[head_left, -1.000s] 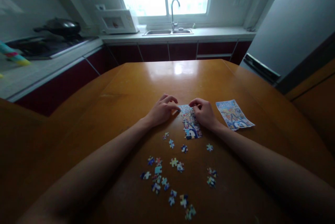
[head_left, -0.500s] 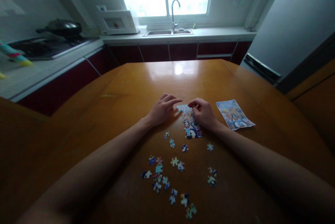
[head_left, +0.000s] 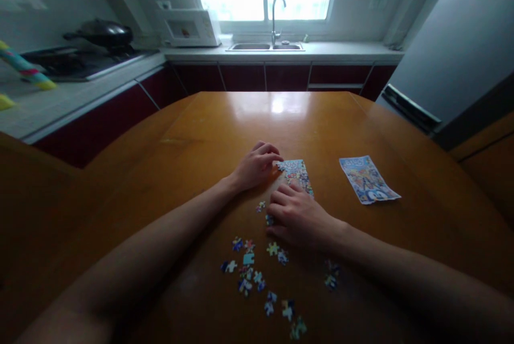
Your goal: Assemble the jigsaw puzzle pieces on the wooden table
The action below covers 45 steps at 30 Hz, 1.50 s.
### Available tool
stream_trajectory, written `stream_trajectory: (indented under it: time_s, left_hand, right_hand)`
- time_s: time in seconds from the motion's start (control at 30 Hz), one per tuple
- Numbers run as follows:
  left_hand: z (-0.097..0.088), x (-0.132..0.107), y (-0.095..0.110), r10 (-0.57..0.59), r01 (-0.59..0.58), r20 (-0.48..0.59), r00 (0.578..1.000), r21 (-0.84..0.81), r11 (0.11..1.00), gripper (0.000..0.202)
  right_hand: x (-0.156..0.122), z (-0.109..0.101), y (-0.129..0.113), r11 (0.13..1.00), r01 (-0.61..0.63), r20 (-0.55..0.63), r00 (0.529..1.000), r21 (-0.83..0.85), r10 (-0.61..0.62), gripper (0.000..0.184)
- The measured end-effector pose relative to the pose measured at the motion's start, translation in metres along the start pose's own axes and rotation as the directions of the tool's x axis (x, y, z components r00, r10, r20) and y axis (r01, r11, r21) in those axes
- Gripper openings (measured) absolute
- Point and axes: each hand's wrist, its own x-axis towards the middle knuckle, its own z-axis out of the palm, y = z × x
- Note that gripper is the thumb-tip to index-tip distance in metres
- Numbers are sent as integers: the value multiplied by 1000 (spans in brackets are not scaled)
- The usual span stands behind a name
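Observation:
A partly assembled jigsaw puzzle [head_left: 296,172] lies on the wooden table [head_left: 225,135]. My left hand [head_left: 257,164] rests beside its upper left corner, fingers curled, fingertips touching its edge. My right hand [head_left: 295,215] lies palm down over the puzzle's lower end, its fingers stretched leftward onto a loose piece [head_left: 268,219]. Several loose puzzle pieces [head_left: 257,274] are scattered nearer to me.
A printed reference picture [head_left: 367,179] lies to the right of the puzzle. Beyond the table run a counter with a sink and faucet [head_left: 273,38], a microwave [head_left: 190,28] and a stove with a black pan [head_left: 102,36]. A fridge [head_left: 453,49] stands at right.
My right hand has left the puzzle's top edge and moved down toward me, onto the loose pieces below the puzzle. My left hand stays at the upper left corner. The view shifted slightly.

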Motion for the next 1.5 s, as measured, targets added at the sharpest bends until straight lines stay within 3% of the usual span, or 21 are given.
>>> stream_trajectory:
  time_s: [0.3, 0.57, 0.73, 0.8, 0.87, 0.97, 1.1, 1.17, 1.3, 1.5]
  left_hand:
    - [0, 0, 1, -16, 16, 9, 1000, -5, 1000, 30]
    - [0, 0, 2, -14, 14, 11, 1000, -19, 1000, 28]
    - [0, 1, 1, -12, 13, 6, 1000, -20, 1000, 27]
    - [0, 1, 0, -5, 5, 2, 1000, -22, 1000, 26]
    - [0, 1, 0, 5, -6, -14, 1000, -28, 1000, 25]
    - [-2, 1, 4, 17, -19, -60, 998, -41, 999, 21]
    - [-6, 2, 12, 70, -74, -75, 995, -47, 996, 14]
    - [-7, 3, 17, 110, -114, -67, 992, -46, 992, 18]
    - [-7, 4, 22, 180, -182, -41, 983, -50, 982, 21]
    - [-7, 3, 25, 132, -131, 12, 991, -57, 990, 10]
  right_hand:
    - [-2, 5, -10, 990, -137, 33, 990, -37, 138, 18]
    - [-3, 4, -11, 996, -90, 66, 994, 23, 89, 10]
    - [0, 5, -10, 982, -39, 18, 999, 186, 37, 9]
    - [3, 5, -3, 942, -70, -55, 994, 328, 93, 11]
    - [6, 5, 11, 856, -140, -150, 958, 498, 244, 12]
    - [10, 5, 41, 705, -220, -245, 833, 674, 495, 8]
    - [10, 8, 74, 577, -198, -277, 726, 792, 629, 9]
    - [9, 11, 81, 534, -156, -282, 710, 831, 645, 17]
    - [9, 15, 80, 488, -73, -286, 731, 870, 619, 25]
    - [10, 14, 77, 461, -52, -286, 721, 886, 632, 26]
